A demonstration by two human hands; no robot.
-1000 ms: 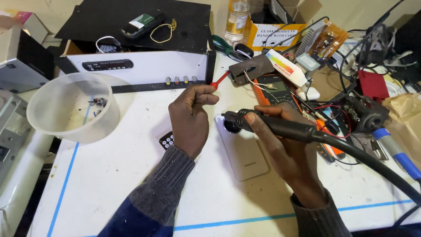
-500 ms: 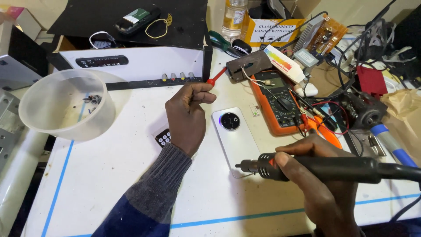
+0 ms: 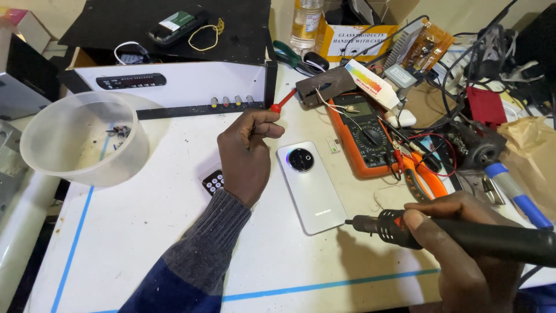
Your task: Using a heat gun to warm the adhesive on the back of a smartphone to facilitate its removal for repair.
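A glossy white phone (image 3: 311, 185), slim and round-cornered, lies face down at the centre of my matte white worktable (image 3: 145, 243), edged with blue tape. At two o'clock sits an orange multimeter (image 3: 365, 136). My right hand (image 3: 457, 243), at five o'clock, wraps tightly around a black hot-air tool (image 3: 463, 235). My left hand (image 3: 246, 153), curled, pinches a red-handled screwdriver (image 3: 282, 103) beside the phone.

The left hand (image 3: 246, 153) is gripping a red-handled screwdriver (image 3: 282, 104), resting just at nine o'clock of a white phone (image 3: 311, 186) lying face down. The right hand (image 3: 457, 243) is holding a black soldering tool (image 3: 452, 232), its tip pointing at the phone's five o'clock corner.
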